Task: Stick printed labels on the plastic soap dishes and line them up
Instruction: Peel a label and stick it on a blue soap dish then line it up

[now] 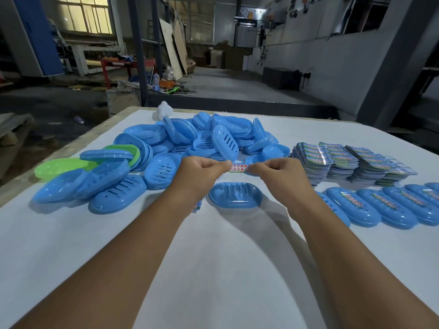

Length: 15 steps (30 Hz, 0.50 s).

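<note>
head view; the left hand (pixel 202 170) and the right hand (pixel 276 172) are meeting above the white table (pixel 225 269), each pinching one end of a printed label (pixel 237 167) between curled fingers and thumb; the label is stretching flat between the two sets of fingertips, its red characters facing up, clear of any surface; directly below the fingers, toward the person, a single blue soap dish (pixel 235 194) is lying upside down on the table, its slotted base showing and bearing no label; a strip of label backing (pixel 198 205) is hanging beneath the left wrist, only partly visible, and whether the hand is holding it cannot be told; just beyond the fingertips a loose pile of unlabelled blue dishes (pixel 190 138) is spreading across the far side of the table, with one dish standing tilted on edge nearest the left thumb; to the left of the left hand two green dishes (pixel 59 167) are sitting among more blue ones; to the right of the right hand, stacks of printed label sheets (pixel 351 162) are lying side by side; nearer than those stacks, a row of labelled dishes (pixel 380 207) is running toward the right edge, each touching the next; a small white object (pixel 164 110) is resting at the far table edge.
</note>
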### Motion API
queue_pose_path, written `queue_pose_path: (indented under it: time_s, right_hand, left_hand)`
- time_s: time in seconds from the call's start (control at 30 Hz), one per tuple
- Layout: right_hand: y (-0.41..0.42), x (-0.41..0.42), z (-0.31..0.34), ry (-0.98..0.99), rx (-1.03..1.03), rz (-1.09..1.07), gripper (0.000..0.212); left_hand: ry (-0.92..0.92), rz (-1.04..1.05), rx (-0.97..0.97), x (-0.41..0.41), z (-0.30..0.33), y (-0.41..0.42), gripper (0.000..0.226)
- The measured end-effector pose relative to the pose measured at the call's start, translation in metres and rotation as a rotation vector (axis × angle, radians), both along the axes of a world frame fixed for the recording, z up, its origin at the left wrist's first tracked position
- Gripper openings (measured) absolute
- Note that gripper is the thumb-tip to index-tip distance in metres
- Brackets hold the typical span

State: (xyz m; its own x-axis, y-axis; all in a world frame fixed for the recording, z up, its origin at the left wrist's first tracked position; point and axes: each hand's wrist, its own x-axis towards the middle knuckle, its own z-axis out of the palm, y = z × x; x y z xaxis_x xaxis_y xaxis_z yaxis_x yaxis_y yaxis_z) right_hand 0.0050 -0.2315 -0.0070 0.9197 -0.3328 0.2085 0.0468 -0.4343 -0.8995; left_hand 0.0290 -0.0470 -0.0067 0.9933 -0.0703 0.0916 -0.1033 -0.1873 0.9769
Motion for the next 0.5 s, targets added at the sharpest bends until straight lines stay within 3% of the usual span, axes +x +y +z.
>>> queue_pose_path:
  time_s: [0.37,0.5]
  right_hand:
    - [0.0,-0.001,-0.005,0.188,-0.331,-0.007,0.042]
    - [0.001,-0.001,-0.006,0.195,-0.364,-0.035,0.04]
  left_hand:
    - [-0.104,0.046,0.426,-0.002,-0.013,-0.004,0.025]
    - [-0.123,0.061,0.489,-0.004,-0.012,-0.006,0.026]
